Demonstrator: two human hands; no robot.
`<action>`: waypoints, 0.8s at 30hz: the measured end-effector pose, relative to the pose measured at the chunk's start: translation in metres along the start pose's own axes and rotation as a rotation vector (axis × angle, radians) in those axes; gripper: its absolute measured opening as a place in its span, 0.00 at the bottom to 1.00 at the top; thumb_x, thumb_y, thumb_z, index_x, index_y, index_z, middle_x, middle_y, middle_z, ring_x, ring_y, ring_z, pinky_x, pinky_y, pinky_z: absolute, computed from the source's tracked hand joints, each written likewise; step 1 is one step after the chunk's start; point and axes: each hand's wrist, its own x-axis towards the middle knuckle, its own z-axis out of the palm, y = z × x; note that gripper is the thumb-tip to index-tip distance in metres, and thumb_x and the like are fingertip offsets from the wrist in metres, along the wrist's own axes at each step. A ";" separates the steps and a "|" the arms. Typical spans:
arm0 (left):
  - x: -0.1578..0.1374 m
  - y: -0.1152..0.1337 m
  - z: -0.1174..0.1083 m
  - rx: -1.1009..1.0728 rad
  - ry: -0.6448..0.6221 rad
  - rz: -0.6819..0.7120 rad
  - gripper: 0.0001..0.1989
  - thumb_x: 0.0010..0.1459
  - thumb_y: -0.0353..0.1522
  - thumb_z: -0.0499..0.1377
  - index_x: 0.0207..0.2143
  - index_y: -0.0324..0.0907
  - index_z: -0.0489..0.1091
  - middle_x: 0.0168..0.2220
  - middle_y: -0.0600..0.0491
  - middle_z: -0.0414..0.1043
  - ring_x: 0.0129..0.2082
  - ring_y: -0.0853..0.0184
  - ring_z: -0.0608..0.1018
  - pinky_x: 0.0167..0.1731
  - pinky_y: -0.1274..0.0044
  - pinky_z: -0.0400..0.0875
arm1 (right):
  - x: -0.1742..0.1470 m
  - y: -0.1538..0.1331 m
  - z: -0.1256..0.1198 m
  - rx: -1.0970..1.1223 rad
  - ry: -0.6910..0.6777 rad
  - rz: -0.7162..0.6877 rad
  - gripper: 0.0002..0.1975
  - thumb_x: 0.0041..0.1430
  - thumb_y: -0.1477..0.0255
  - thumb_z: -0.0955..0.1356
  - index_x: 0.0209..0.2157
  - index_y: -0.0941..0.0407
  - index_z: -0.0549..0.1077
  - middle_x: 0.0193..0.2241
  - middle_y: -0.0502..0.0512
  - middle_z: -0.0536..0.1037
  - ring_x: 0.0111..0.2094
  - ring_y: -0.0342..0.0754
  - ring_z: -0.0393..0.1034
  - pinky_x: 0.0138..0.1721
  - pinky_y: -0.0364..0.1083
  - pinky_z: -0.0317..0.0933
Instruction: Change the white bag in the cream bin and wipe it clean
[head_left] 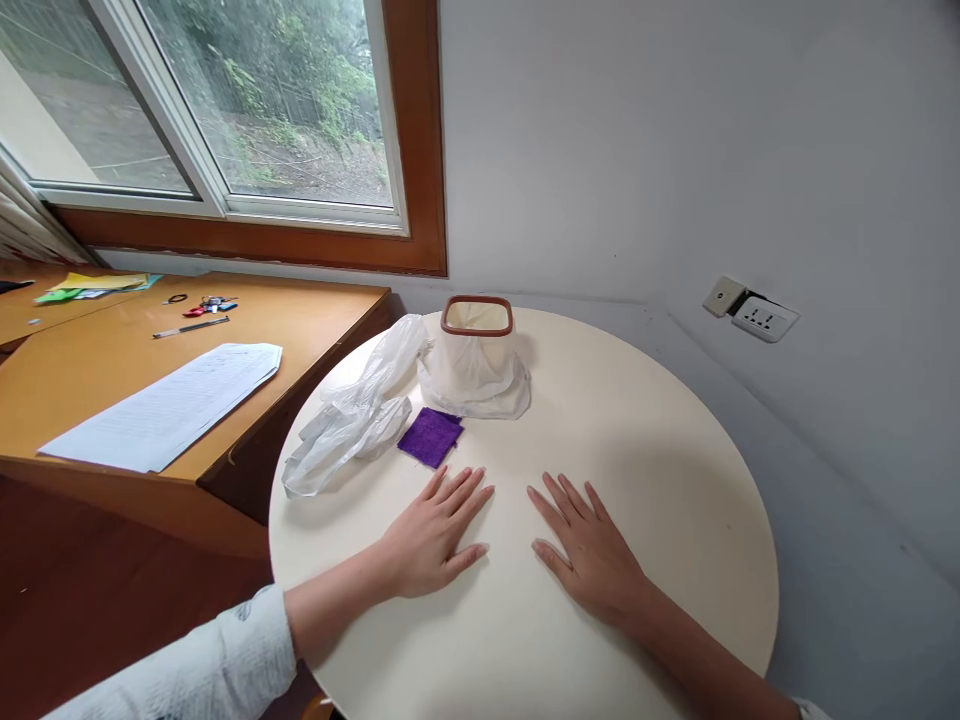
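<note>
My left hand (435,535) lies flat on the round cream table (660,450), fingers spread, holding nothing. Opposite it, my right hand (585,550) rests palm down in the same way, open and touching only the tabletop. Just beyond my left fingertips is a folded purple cloth (430,437). A crumpled white plastic bag (352,420) stretches along the table's left side. Farther back stands a small bin with a brown rim (477,332), lined with a translucent white bag (480,385) that hangs down around its outside.
To the left, a wooden desk (112,375) holds papers (169,405), a pen (190,327), keys (214,306) and coloured sheets (101,285). A window (277,100) is above it. Wall sockets (765,317) sit on the right wall, close beyond the table's edge.
</note>
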 end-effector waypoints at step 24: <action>0.003 -0.007 0.009 0.047 0.060 0.045 0.32 0.61 0.45 0.44 0.63 0.46 0.35 0.65 0.49 0.39 0.63 0.56 0.47 0.60 0.58 0.40 | 0.001 -0.003 -0.004 0.029 0.029 0.022 0.28 0.62 0.58 0.54 0.62 0.50 0.47 0.63 0.55 0.48 0.63 0.52 0.38 0.61 0.59 0.35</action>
